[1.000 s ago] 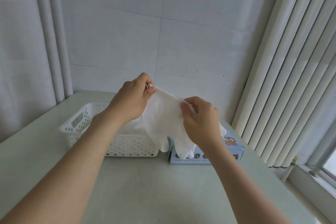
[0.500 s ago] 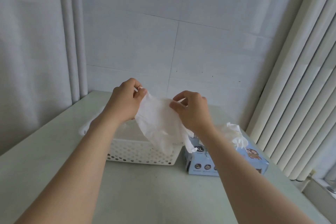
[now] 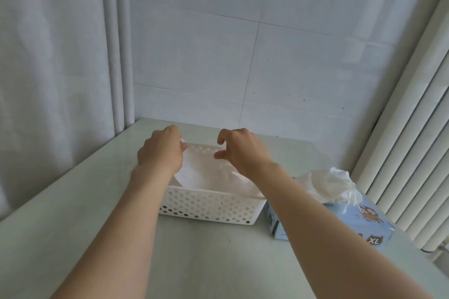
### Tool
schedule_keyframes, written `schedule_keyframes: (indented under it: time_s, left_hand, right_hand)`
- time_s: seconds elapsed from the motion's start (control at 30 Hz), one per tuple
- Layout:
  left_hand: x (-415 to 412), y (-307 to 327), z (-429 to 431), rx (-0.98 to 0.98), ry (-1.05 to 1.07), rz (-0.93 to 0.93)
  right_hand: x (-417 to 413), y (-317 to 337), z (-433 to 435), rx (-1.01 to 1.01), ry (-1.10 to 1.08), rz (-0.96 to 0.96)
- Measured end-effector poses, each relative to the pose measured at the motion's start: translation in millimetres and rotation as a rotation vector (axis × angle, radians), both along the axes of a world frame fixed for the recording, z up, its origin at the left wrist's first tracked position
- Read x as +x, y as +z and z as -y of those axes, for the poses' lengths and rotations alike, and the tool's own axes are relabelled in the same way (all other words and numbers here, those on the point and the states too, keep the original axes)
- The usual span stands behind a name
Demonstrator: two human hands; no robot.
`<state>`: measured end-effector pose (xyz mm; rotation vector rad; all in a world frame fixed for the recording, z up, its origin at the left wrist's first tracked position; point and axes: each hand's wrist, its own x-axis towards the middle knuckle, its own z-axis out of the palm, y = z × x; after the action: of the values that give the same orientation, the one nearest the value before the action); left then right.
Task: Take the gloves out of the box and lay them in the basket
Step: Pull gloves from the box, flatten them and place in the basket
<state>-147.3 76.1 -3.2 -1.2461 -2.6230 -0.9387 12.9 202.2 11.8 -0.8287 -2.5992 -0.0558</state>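
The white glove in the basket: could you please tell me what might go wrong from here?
1. The left hand pinches the thin white glove at one edge; withdrawing without letting go could drag it out of the white perforated plastic basket.
2. Loose white gloves bulge from the light-blue cardboard box beside the right forearm; pulling that arm back might sweep them out.

Both hands are over the white basket [image 3: 206, 206], which sits toward the far edge of the table [image 3: 73, 213]. The left hand [image 3: 161, 153] pinches a corner of a white glove [image 3: 206, 175] draped inside the basket. The right hand [image 3: 240, 153] hovers over it with fingers curled, and honestly I can't tell if it's gripping. The blue box [image 3: 364, 221] sits just beside the basket by the right edge, with more gloves [image 3: 328, 184] bunched out the top.
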Motion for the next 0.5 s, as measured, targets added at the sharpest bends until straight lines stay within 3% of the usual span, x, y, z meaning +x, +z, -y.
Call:
schedule_keyframes:
  time_s: [0.13, 0.27, 0.33, 0.4, 0.5]
  left_hand:
    - [3, 2, 4, -0.044, 0.069, -0.014]
    - [10, 8, 1, -0.086, -0.056, -0.078]
    - [16, 16, 1, -0.128, -0.203, -0.015]
    - [25, 20, 3, -0.251, -0.321, 0.1]
    - [32, 18, 5, -0.462, -0.384, 0.181]
  right_hand:
    - [2, 5, 3, 0.326, 0.034, 0.142]
    - [14, 25, 22, -0.088, 0.023, 0.146]
    - [20, 34, 32, -0.251, -0.002, 0.286]
    - [26, 35, 39, -0.271, -0.038, 0.396]
    - [33, 32, 39, -0.301, -0.045, 0.401]
